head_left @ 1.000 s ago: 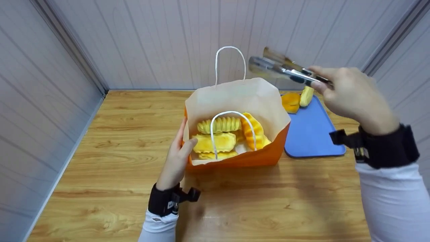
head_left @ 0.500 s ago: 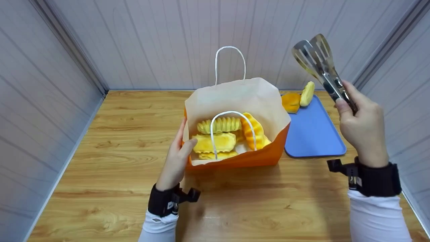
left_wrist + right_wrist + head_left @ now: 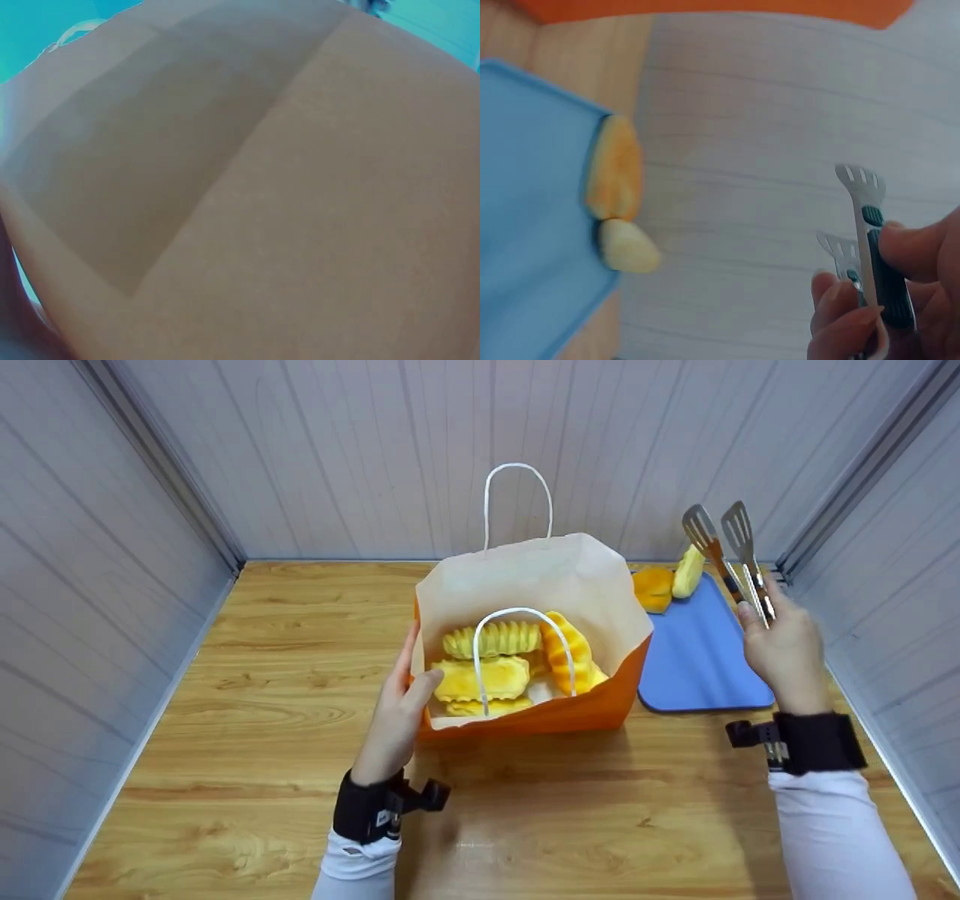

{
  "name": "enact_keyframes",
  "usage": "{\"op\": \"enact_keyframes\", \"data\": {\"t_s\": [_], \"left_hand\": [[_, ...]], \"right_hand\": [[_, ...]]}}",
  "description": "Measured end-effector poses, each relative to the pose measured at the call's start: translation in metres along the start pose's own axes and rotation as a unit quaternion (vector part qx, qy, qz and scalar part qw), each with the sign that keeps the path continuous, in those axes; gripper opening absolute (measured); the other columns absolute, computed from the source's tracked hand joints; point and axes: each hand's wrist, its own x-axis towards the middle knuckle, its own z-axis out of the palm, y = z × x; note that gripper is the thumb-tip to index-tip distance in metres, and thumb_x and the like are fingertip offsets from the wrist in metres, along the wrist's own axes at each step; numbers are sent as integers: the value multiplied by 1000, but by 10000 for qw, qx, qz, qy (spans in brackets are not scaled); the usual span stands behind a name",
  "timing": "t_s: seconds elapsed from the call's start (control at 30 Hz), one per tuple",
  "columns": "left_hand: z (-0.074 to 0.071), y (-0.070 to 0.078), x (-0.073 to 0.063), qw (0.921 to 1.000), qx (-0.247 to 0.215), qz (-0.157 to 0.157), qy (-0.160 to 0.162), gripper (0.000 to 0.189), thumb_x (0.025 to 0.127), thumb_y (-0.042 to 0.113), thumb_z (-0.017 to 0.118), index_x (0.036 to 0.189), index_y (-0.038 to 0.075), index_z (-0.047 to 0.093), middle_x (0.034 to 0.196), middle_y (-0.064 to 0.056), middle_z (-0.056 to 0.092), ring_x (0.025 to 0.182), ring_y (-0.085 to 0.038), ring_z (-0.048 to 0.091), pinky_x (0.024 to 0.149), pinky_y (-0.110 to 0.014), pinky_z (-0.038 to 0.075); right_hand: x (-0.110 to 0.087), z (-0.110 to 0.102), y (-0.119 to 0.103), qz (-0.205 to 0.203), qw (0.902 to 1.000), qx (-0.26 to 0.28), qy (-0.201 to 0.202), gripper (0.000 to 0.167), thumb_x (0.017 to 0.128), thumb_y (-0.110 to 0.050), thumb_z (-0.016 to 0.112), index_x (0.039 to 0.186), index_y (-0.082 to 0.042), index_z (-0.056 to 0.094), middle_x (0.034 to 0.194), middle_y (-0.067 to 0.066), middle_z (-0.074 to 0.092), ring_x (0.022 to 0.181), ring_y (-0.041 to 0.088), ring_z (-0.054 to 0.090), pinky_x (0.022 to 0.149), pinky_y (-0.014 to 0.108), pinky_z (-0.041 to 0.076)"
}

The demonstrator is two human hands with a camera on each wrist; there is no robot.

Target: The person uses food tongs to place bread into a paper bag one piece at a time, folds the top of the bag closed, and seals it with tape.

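My left hand (image 3: 390,720) holds the left side of an orange paper bag (image 3: 525,721), its thumb over the rim and the fingers along the outside. Several yellow bread pieces (image 3: 487,679) lie inside, with an orange-yellow one (image 3: 566,652) at the right. My right hand (image 3: 791,652) grips metal serving tongs (image 3: 739,536), slotted ends spread apart and pointing up and away. They are above the far right part of a blue tray (image 3: 697,660). On its far end rest an orange-brown bread piece (image 3: 654,589) and a pale yellow one (image 3: 688,572).
Two white cord handles (image 3: 519,466) rise from the bag, the near one arching over its opening. The tray stands just right of the bag on a wooden table (image 3: 262,697). Pale panelled walls (image 3: 360,457) enclose the back and both sides.
The tongs have swung right from above the bag, then down towards the tray, and their ends are spread wider. My left hand and the bag have stayed in place.
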Motion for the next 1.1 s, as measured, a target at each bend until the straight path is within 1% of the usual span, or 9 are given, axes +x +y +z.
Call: {"op": "enact_keyframes", "data": {"t_s": [0.1, 0.17, 0.3, 0.4, 0.47, 0.57, 0.73, 0.9, 1.1], "left_hand": [[0, 0, -1, 10000, 28, 8, 20, 71, 98, 11, 49, 159, 10, 15, 165, -8, 11, 149, -25, 12, 119, -43, 15], [0, 1, -1, 10000, 21, 3, 24, 71, 97, 11, 49, 159, 10, 15, 164, -8, 11, 148, -25, 13, 119, -42, 15], [-1, 1, 0, 10000, 9, 71, -21, 71, 98, 11, 49, 159, 8, 14, 164, -9, 10, 149, -26, 12, 119, -42, 16], [-1, 1, 1, 9999, -74, 91, -85, 72, 98, 11, 49, 159, 8, 13, 165, -10, 9, 149, -28, 11, 118, -44, 17], [-1, 0, 2, 9998, -129, 66, -107, 72, 98, 11, 50, 160, 9, 12, 165, -10, 8, 149, -28, 10, 118, -44, 18], [-1, 0, 2, 9998, -168, 36, -95, 73, 97, 11, 50, 160, 10, 12, 165, -10, 8, 149, -27, 10, 118, -43, 19], [1, 0, 1, 9999, -115, 78, -52, 72, 98, 11, 51, 159, 9, 13, 165, -10, 10, 148, -25, 13, 118, -41, 18], [2, 0, 2, 9996, -208, 133, -100, 73, 98, 12, 51, 159, 8, 12, 164, -13, 9, 148, -27, 15, 117, -43, 20], [0, 0, 2, 9999, -141, 87, -50, 73, 97, 12, 51, 159, 8, 12, 164, -13, 9, 148, -27, 15, 118, -44, 19]], "right_hand": [[14, 18, 21, 52, 9998, -192, -96, 53, 103, -23, 48, 144, 9, 41, 123, 43, 52, 115, 60, 48, 92, 68, 36], [23, 29, 33, 133, 9990, -268, -324, 54, 104, -24, 45, 143, 13, 38, 121, 45, 51, 111, 61, 48, 90, 68, 37], [41, 44, 46, 473, 9937, -392, -939, 64, 106, -31, 38, 146, 18, 28, 125, 45, 47, 113, 60, 47, 92, 67, 37], [54, 52, 49, 736, 9889, -459, -1210, 60, 106, -34, 38, 138, 16, 38, 117, 41, 51, 105, 56, 50, 88, 64, 39], [62, 58, 49, 820, 9876, -486, -1247, 53, 105, -33, 40, 124, 16, 45, 105, 36, 52, 96, 51, 51, 81, 61, 41], [71, 66, 50, 909, 9862, -588, -1251, 48, 105, -32, 41, 111, 15, 49, 95, 30, 51, 88, 46, 51, 75, 56, 41], [81, 81, 53, 1136, 9821, -649, -1355, 51, 105, -32, 39, 115, 18, 50, 97, 30, 51, 88, 44, 51, 77, 53, 41], [83, 91, 58, 1317, 9777, -704, -1478, 56, 105, -32, 39, 121, 20, 47, 108, 37, 53, 97, 49, 52, 83, 56, 42], [81, 98, 66, 1133, 9781, -894, -1498, 54, 104, -28, 40, 110, 23, 55, 104, 40, 56, 91, 50, 55, 79, 58, 44]]}}
